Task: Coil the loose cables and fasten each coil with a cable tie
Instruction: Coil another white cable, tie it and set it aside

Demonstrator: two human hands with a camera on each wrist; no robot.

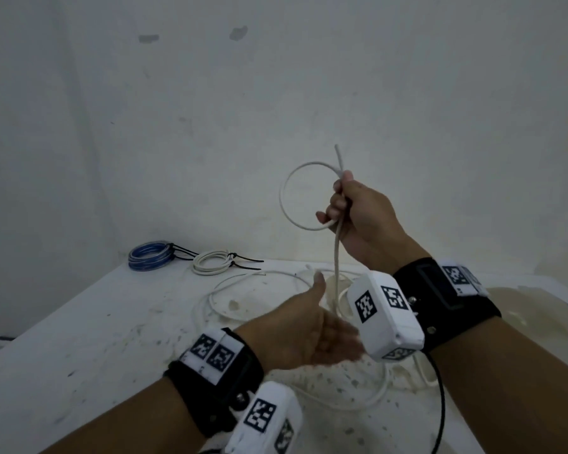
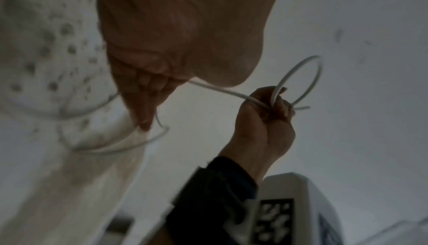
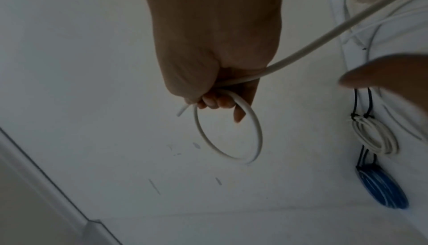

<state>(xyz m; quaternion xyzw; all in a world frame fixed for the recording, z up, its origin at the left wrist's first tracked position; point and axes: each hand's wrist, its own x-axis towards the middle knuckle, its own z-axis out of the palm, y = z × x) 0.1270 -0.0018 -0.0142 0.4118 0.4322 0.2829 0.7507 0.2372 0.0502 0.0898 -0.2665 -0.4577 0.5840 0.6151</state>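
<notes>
My right hand (image 1: 348,204) is raised above the table and grips a white cable (image 1: 284,198) that forms one loop, its short end sticking up. In the right wrist view my curled fingers (image 3: 215,100) close round the loop (image 3: 231,155). From the fist the cable's long tail (image 1: 335,257) hangs down to the table (image 1: 79,322). My left hand (image 1: 312,326) hovers lower with fingers straight, palm turned toward the tail, holding nothing. More loose white cable (image 1: 243,280) lies on the table. In the left wrist view the right hand (image 2: 266,118) holds the loop (image 2: 298,76).
At the table's far left lie a blue coil (image 1: 150,257) and a white coil (image 1: 210,262), each bound with black cable ties (image 1: 246,261). A pale wall rises behind the table. A black cord (image 1: 440,404) hangs by my right forearm.
</notes>
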